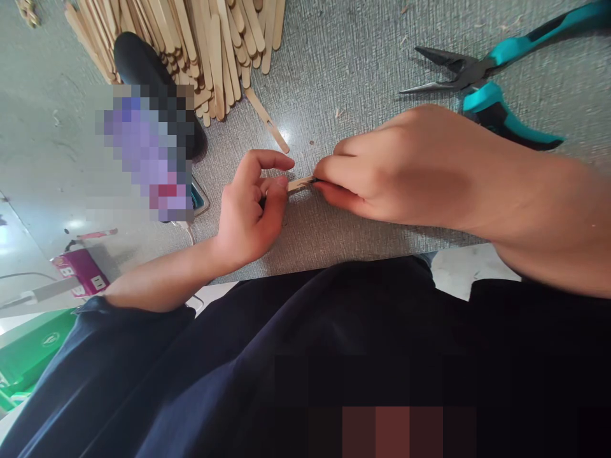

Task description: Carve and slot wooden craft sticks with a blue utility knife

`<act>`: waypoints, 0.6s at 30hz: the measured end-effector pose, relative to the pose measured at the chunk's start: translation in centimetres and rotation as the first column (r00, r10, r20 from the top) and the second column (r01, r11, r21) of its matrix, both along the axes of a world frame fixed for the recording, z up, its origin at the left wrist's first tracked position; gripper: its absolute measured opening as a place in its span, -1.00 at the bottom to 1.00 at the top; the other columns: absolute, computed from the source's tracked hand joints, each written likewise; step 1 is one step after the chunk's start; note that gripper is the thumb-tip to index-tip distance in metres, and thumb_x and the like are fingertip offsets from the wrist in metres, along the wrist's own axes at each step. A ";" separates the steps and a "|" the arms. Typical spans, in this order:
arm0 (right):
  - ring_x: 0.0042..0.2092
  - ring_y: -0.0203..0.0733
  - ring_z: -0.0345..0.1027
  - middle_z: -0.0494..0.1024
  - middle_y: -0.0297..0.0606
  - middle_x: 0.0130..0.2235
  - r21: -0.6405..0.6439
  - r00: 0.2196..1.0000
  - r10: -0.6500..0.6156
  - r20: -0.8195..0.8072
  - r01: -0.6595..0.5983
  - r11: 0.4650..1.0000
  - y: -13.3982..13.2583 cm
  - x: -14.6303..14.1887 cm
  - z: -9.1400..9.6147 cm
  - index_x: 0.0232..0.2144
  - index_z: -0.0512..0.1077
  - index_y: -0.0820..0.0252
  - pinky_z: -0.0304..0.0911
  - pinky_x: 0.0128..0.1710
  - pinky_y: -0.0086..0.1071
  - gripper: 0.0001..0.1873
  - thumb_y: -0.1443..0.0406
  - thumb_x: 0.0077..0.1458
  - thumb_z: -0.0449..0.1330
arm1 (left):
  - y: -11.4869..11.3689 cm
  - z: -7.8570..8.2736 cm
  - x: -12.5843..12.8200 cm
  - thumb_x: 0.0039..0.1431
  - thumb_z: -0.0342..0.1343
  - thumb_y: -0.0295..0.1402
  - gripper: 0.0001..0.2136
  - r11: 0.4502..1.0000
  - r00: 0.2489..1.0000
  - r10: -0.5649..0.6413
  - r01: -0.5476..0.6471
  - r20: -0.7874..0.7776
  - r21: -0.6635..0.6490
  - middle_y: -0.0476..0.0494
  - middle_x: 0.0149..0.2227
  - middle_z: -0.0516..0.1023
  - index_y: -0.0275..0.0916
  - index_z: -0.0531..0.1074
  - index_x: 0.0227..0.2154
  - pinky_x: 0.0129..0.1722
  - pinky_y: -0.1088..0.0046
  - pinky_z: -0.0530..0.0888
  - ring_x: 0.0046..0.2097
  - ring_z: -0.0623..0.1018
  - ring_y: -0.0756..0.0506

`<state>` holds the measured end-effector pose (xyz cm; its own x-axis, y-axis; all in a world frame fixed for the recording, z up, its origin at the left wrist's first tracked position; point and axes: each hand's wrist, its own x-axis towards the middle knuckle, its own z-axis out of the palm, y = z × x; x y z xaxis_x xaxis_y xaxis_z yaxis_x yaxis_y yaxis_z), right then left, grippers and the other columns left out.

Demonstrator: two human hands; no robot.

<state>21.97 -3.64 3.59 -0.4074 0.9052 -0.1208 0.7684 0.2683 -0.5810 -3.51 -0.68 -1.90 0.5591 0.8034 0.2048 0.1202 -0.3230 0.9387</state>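
Note:
My left hand [252,207] pinches a wooden craft stick [300,185] between thumb and fingers, with its index finger curved above. From the right, my right hand [391,168] closes its fingertips at the other end of this stick. Something small and dark shows at those fingertips, too little of it to name. Splintery dark marks run along the short visible part of the stick. Just beyond my left hand lies another craft stick [267,119] with a small dark notch or mark near its middle.
A heap of craft sticks [217,57] lies at the back. Near it are a black rounded object [143,63] and a blurred-out phone [199,198]. Teal-handled needle-nose pliers [477,73] rest at the right. A purple socket box [83,270] and green container [38,350] are at the left.

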 end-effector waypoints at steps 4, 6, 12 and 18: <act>-0.27 -0.16 0.59 0.48 -0.34 -0.49 -0.012 1.000 0.001 0.013 0.000 1.000 -0.1 -0.1 0.0 -0.40 0.43 0.01 0.26 -0.31 -0.23 -0.73 0.26 0.41 0.27 | -0.2 0.0 -0.1 0.70 0.05 -0.03 -0.75 1.000 0.999 0.006 -0.006 -0.039 0.005 0.20 -0.58 0.27 -0.04 0.48 0.09 -0.59 0.47 0.16 -0.63 0.22 0.09; -0.25 -0.13 0.60 0.51 -0.32 -0.47 -0.018 0.999 0.019 0.040 -0.019 1.000 -0.2 -0.1 0.0 -0.40 0.43 0.01 0.29 -0.27 -0.21 -0.73 0.26 0.42 0.26 | -0.3 -0.1 -0.1 0.70 0.05 -0.04 -0.76 1.000 0.998 0.019 -0.017 -0.051 0.026 0.19 -0.56 0.30 -0.04 0.48 0.10 -0.57 0.47 0.20 -0.62 0.25 0.10; -0.19 -0.03 0.61 0.57 -0.23 -0.42 -0.060 0.987 0.065 0.146 -0.056 0.997 -0.4 -0.4 0.5 -0.38 0.46 -0.03 0.33 -0.21 -0.13 -0.69 0.24 0.49 0.15 | -0.3 -0.1 -0.1 0.72 -0.01 -0.14 -0.78 0.978 0.997 0.015 0.002 -0.080 0.209 0.10 -0.35 0.62 -0.04 0.47 0.16 -0.50 0.46 0.39 -0.55 0.46 0.09; -0.27 -0.06 0.53 0.57 -0.26 -0.40 -0.131 0.987 0.089 0.133 -0.072 0.989 0.2 -0.3 0.5 -0.39 0.46 -0.06 0.25 -0.25 -0.12 -0.66 0.14 0.50 0.15 | -0.1 0.6 -0.3 0.71 -0.05 -0.25 -0.80 0.937 0.988 0.001 0.054 -0.157 0.344 -0.02 -0.11 0.78 -0.06 0.44 0.17 -0.38 0.48 0.56 -0.42 0.64 0.07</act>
